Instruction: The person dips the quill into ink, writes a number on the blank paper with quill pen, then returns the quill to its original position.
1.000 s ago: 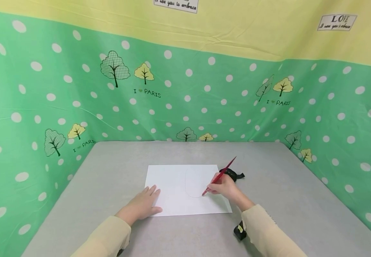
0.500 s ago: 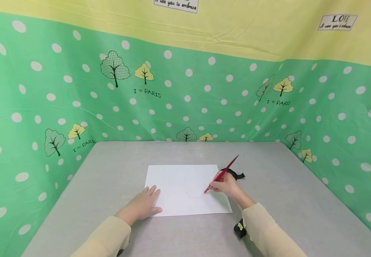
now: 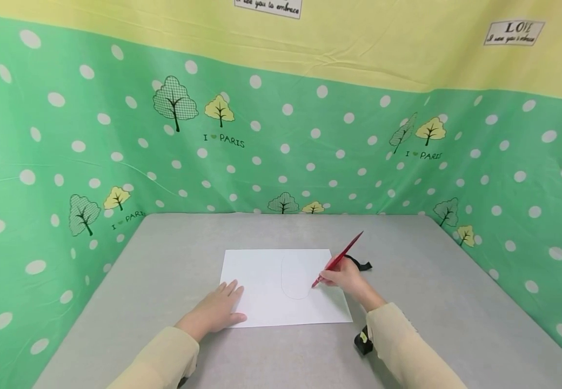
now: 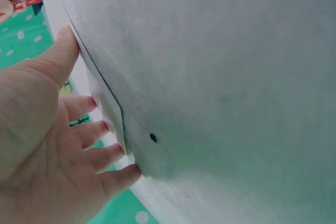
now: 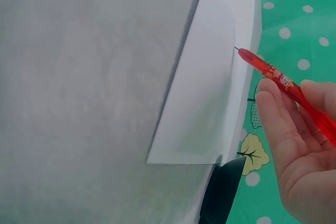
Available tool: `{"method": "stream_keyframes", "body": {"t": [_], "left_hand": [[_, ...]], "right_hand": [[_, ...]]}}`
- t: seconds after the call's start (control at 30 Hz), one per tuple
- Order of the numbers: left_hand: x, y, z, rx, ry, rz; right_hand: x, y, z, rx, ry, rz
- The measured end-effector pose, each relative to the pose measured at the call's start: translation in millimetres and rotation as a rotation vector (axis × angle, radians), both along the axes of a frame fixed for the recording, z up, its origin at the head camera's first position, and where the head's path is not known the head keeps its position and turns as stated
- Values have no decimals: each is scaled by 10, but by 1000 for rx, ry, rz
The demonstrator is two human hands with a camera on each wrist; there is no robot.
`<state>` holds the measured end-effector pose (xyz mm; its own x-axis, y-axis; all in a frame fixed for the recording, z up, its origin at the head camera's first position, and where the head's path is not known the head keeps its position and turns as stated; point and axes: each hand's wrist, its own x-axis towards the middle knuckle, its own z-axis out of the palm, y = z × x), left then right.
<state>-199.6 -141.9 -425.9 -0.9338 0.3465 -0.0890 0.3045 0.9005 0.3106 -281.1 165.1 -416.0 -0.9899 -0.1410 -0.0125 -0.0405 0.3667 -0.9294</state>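
A white sheet of paper (image 3: 261,270) lies flat on the grey table, bearing a thin U-shaped line. My right hand (image 3: 346,276) pinches a red pen (image 3: 338,259) between thumb and fingers, its tip at the upper end of the line's right side. The right wrist view shows the red pen (image 5: 273,74) with a small cartoon print and its fine point on the paper (image 5: 205,77). My left hand (image 3: 214,308) rests with spread fingers on the sheet's left edge. In the left wrist view the left hand's (image 4: 68,140) fingertips touch the paper's border.
Behind the right hand lies a black object with a strap (image 3: 362,265), partly hidden by that hand. A small black item with a yellow mark (image 3: 362,341) sits beside the right sleeve. A green dotted cloth (image 3: 261,151) hangs around the table (image 3: 188,232).
My right hand has moved slightly up and to the right with the pen, lengthening the right side of the curve. The left hand has stayed in place.
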Motion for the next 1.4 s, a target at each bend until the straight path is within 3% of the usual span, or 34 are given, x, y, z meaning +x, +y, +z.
{"method": "stream_keyframes", "body": {"t": [0.77, 1.4], "left_hand": [[-18, -5, -36, -6, -6, 16], [-24, -7, -22, -7, -23, 11]], "right_hand": [[-86, -36, 13, 22, -23, -70], [-171, -59, 18, 41, 26, -52]]}}
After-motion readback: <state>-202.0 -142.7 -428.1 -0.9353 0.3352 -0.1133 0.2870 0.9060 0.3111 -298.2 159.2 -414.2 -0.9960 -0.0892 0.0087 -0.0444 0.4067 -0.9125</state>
